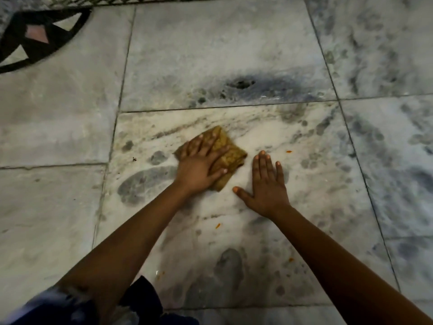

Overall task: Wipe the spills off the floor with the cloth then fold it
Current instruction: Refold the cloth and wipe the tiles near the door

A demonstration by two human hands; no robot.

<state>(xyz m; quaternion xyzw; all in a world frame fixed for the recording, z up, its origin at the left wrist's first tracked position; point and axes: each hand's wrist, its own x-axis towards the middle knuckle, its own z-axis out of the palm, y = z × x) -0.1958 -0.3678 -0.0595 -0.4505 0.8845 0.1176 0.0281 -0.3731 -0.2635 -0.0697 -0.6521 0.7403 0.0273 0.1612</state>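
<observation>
- The left hand point(202, 165) lies palm down on the cloth point(224, 154), its fingers point(212, 146) straight and spread, pressing flat on the fabric rather than curling round it; the forearm runs back toward the near left corner of the view.
- The right hand point(267, 184) rests palm down on the bare floor point(70, 127), just right of the cloth and apart from it, fingers straight and slightly fanned, thumb stretched out to the left, holding nothing.
- The cloth is a mustard-brown piece bunched into a rough, folded pad on the pale marble tile in the middle of the scene; the left hand covers its near left part, while its far and right parts show.
- The pad's long axis runs on a diagonal, from the far left corner by the fingertips to the near right corner below the thumb (the exact outline under the hand is hidden).
- Small orange flecks point(289, 151) lie on the same tile: one to the right of the right hand, others nearer the person, between the forearms and beside the right forearm.
- A dark blotch point(241, 83) marks the tile farther away, past the cloth.
- A black patterned inlay point(35, 36) sits at the far left corner of the floor.
- Dark blue clothing point(140, 299) shows at the near left edge.
</observation>
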